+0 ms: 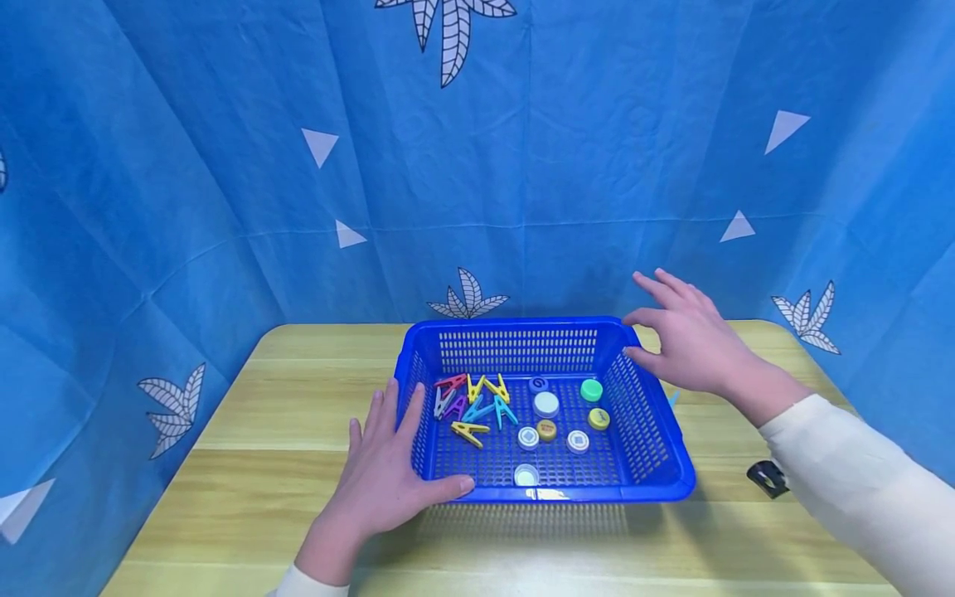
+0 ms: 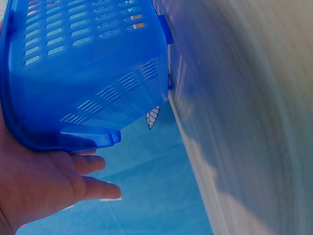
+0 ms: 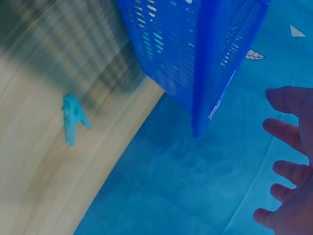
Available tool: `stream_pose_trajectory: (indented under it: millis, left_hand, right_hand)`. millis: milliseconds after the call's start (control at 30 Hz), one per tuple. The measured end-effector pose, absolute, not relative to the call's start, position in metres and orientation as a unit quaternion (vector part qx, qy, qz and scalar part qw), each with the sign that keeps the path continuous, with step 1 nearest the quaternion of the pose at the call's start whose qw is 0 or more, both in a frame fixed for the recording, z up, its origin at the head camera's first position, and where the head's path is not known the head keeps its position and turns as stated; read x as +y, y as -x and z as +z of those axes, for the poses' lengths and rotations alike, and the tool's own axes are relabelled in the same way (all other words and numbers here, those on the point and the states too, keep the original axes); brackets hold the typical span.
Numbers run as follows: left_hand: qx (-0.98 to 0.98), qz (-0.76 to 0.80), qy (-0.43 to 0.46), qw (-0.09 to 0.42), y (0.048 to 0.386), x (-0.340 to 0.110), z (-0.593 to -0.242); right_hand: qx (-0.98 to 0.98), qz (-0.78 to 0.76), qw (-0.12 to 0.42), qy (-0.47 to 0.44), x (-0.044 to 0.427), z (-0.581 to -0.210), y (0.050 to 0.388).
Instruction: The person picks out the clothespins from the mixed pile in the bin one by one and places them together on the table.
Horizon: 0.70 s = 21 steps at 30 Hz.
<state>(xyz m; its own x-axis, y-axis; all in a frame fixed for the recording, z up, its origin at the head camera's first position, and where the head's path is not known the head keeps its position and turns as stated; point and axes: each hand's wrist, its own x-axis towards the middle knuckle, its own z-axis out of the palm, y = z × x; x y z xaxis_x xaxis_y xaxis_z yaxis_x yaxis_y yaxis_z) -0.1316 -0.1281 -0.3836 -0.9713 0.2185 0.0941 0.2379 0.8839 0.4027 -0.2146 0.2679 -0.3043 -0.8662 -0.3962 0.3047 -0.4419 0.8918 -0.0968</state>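
A blue plastic basket (image 1: 567,495) with slotted walls is over the middle of the table. Small clothespins (image 1: 470,432) in yellow, red, purple, grey and light blue lie in its left half. Several round bottle caps (image 1: 546,405), white, yellow, green and blue, are spread over the right half. My left hand (image 1: 384,477) rests against the front left corner, its thumb along the front rim and its fingers stretched along the left side. Beside the back right corner hovers my right hand (image 1: 690,344), fingers spread; the right wrist view shows it apart from the basket, holding nothing.
A light blue clothespin (image 3: 71,117) lies on the wooden table (image 1: 298,473) outside the basket's right wall. Farther right is a small black object (image 1: 768,478), close to the right sleeve. A blue curtain (image 1: 582,166) hangs behind the table and along its sides.
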Motion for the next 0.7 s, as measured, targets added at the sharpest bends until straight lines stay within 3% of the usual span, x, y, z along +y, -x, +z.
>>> stream_pose_trajectory:
  millis: [700]
  left_hand:
    - [-0.969, -0.217, 0.113, 0.016, 0.13, -0.128, -0.379]
  right_hand:
    - [-0.957, 0.094, 0.139, -0.237, 0.236, -0.295, 0.223]
